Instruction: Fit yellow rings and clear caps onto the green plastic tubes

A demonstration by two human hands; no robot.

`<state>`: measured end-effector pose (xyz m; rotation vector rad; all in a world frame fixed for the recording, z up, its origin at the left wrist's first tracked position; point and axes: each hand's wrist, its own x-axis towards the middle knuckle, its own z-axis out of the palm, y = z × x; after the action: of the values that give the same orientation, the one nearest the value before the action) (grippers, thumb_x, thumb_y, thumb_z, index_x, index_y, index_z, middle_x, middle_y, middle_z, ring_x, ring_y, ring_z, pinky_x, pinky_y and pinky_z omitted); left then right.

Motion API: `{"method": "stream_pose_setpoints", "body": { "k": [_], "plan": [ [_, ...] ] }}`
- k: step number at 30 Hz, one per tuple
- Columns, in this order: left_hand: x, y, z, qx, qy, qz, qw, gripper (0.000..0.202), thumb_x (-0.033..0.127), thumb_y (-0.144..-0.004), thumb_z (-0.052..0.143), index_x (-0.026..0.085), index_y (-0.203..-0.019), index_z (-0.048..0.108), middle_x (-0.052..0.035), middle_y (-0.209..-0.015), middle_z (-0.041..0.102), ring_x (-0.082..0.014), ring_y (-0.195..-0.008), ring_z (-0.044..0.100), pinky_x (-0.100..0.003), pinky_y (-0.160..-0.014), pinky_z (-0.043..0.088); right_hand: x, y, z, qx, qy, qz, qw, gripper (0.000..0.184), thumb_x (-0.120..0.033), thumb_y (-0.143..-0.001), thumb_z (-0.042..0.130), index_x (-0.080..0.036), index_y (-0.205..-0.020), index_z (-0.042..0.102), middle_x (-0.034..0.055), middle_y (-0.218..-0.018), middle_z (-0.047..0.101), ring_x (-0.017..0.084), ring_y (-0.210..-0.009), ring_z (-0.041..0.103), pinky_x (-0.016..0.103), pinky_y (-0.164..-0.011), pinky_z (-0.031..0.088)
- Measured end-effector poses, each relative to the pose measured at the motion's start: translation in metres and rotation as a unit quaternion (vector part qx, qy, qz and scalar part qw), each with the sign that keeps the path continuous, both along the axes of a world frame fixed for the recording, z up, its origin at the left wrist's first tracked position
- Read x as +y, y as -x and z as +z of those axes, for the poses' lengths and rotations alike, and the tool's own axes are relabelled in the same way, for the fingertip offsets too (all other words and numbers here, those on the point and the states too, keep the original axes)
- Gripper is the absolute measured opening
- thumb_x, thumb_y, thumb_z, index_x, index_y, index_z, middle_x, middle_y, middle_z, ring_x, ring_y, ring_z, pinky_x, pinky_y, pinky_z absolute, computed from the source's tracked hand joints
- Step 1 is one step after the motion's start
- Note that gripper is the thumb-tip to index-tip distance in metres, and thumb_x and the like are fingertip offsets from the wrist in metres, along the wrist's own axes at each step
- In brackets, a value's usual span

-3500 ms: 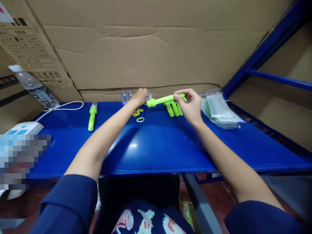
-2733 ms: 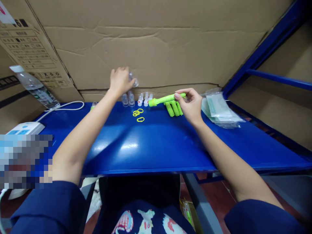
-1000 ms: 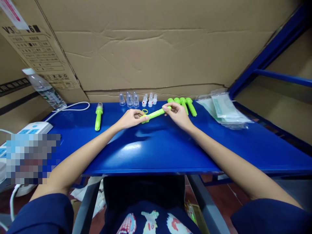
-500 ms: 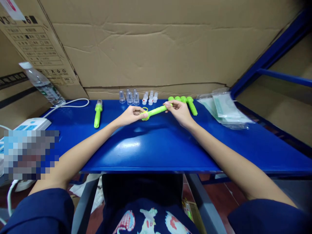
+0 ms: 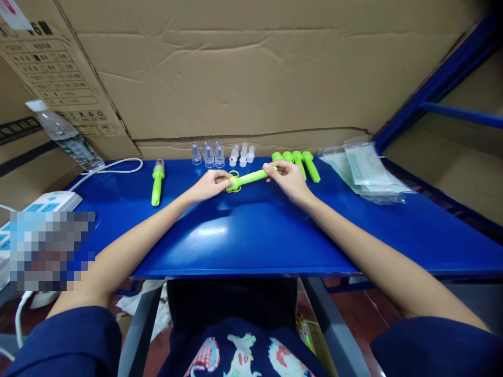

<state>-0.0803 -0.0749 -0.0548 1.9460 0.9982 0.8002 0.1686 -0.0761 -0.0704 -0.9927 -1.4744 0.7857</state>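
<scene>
Both my hands hold one green plastic stick [image 5: 248, 178] just above the blue table [image 5: 259, 230]. My right hand [image 5: 286, 178] pinches its far end. My left hand [image 5: 208, 184] is closed at its near end, where a yellow ring [image 5: 234, 186] sits by the stick's collar. Behind my right hand lie several more green sticks [image 5: 299, 161] side by side. Small clear caps [image 5: 207, 154] and white pieces [image 5: 241, 155] stand in a row at the back edge.
A finished green stick with a clear cap [image 5: 157, 181] lies at the left. A water bottle [image 5: 66, 136], a white cable [image 5: 113, 166] and a power strip [image 5: 41, 201] are further left. Clear plastic bags [image 5: 363, 168] lie at the right. Cardboard [image 5: 236, 78] walls off the back.
My left hand left the clear caps at the back and came to the stick's near end. Both hands brought the stick toward me, and a yellow ring is now at its collar.
</scene>
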Motion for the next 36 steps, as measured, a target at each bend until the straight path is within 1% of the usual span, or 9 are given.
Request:
{"method": "stream_pose_setpoints", "body": {
  "k": [5, 9, 14, 18, 23, 27, 32, 34, 36],
  "plan": [
    [0.001, -0.001, 0.006, 0.162, -0.181, 0.032, 0.970, 0.034, 0.024, -0.081, 0.056, 0.010, -0.108, 0.070, -0.0090, -0.097, 0.073, -0.0180, -0.081, 0.065, -0.029, -0.077, 0.050, -0.014, 0.000, 0.005, -0.102, 0.024, 0.085, 0.991, 0.049, -0.064, -0.080, 0.068, -0.018, -0.096, 0.062, 0.0005, -0.063, 0.065, 0.010, -0.046, 0.053, 0.025, -0.048, 0.045],
    [0.012, -0.005, 0.012, 0.219, -0.278, 0.010, 0.935, 0.037, 0.019, -0.081, 0.054, 0.011, -0.115, 0.067, -0.0118, -0.109, 0.070, -0.0222, -0.098, 0.066, -0.033, -0.092, 0.050, -0.023, 0.002, 0.010, -0.182, 0.053, 0.122, 0.974, 0.050, -0.058, -0.085, 0.064, -0.015, -0.109, 0.064, 0.0062, -0.080, 0.072, 0.010, -0.048, 0.054, 0.025, -0.046, 0.044],
    [0.028, -0.013, 0.024, 0.212, -0.307, -0.024, 0.927, 0.044, 0.013, -0.082, 0.051, 0.008, -0.125, 0.055, -0.0173, -0.123, 0.063, -0.0261, -0.114, 0.061, -0.037, -0.101, 0.047, -0.025, 0.003, 0.013, -0.188, 0.007, 0.048, 0.981, 0.049, -0.056, -0.087, 0.061, -0.014, -0.111, 0.068, 0.0049, -0.072, 0.068, 0.013, -0.049, 0.056, 0.029, -0.051, 0.046],
    [0.042, -0.027, 0.038, 0.184, -0.308, -0.047, 0.932, 0.050, 0.010, -0.082, 0.049, 0.010, -0.131, 0.043, -0.0154, -0.121, 0.061, -0.0251, -0.109, 0.062, -0.037, -0.098, 0.048, -0.021, -0.003, 0.010, -0.154, -0.033, -0.034, 0.987, 0.048, -0.058, -0.086, 0.062, -0.018, -0.110, 0.070, 0.0057, -0.068, 0.066, 0.016, -0.048, 0.056, 0.033, -0.050, 0.045],
    [0.062, -0.049, 0.048, 0.125, -0.321, -0.091, 0.934, 0.042, 0.012, -0.085, 0.049, 0.015, -0.126, 0.040, -0.0138, -0.127, 0.053, -0.0268, -0.114, 0.059, -0.040, -0.102, 0.046, -0.015, -0.011, 0.001, -0.129, -0.060, -0.112, 0.983, 0.044, -0.060, -0.087, 0.061, -0.021, -0.105, 0.072, 0.0081, -0.069, 0.067, 0.018, -0.045, 0.056, 0.036, -0.046, 0.045],
    [0.065, -0.054, 0.051, 0.145, -0.324, -0.099, 0.930, 0.035, 0.012, -0.085, 0.049, 0.017, -0.119, 0.042, -0.0129, -0.123, 0.054, -0.0273, -0.112, 0.058, -0.044, -0.103, 0.045, -0.013, -0.015, -0.004, -0.141, -0.065, -0.142, 0.978, 0.043, -0.059, -0.088, 0.059, -0.022, -0.104, 0.072, 0.0092, -0.070, 0.069, 0.020, -0.047, 0.059, 0.038, -0.048, 0.048],
    [0.058, -0.048, 0.050, 0.187, -0.330, -0.084, 0.921, 0.031, 0.014, -0.086, 0.050, 0.017, -0.116, 0.043, -0.0123, -0.116, 0.057, -0.0281, -0.112, 0.057, -0.048, -0.103, 0.043, -0.017, -0.015, -0.001, -0.171, -0.064, -0.126, 0.975, 0.041, -0.057, -0.089, 0.059, -0.021, -0.103, 0.072, 0.0080, -0.069, 0.069, 0.021, -0.055, 0.064, 0.037, -0.053, 0.052],
    [0.057, -0.042, 0.048, 0.179, -0.335, -0.084, 0.921, 0.030, 0.014, -0.087, 0.050, 0.017, -0.116, 0.043, -0.0122, -0.115, 0.056, -0.0279, -0.111, 0.057, -0.048, -0.101, 0.043, -0.021, -0.011, 0.004, -0.159, -0.026, -0.085, 0.983, 0.046, -0.058, -0.090, 0.057, -0.021, -0.114, 0.068, 0.0066, -0.072, 0.070, 0.017, -0.050, 0.061, 0.032, -0.048, 0.050],
    [0.057, -0.036, 0.045, 0.164, -0.345, -0.085, 0.920, 0.031, 0.013, -0.087, 0.049, 0.018, -0.118, 0.043, -0.0123, -0.116, 0.056, -0.0274, -0.112, 0.057, -0.047, -0.100, 0.044, -0.028, -0.005, 0.009, -0.114, 0.044, -0.013, 0.992, 0.058, -0.060, -0.094, 0.049, -0.023, -0.138, 0.053, 0.0063, -0.084, 0.071, 0.013, -0.045, 0.057, 0.028, -0.040, 0.045]
  ]
}}
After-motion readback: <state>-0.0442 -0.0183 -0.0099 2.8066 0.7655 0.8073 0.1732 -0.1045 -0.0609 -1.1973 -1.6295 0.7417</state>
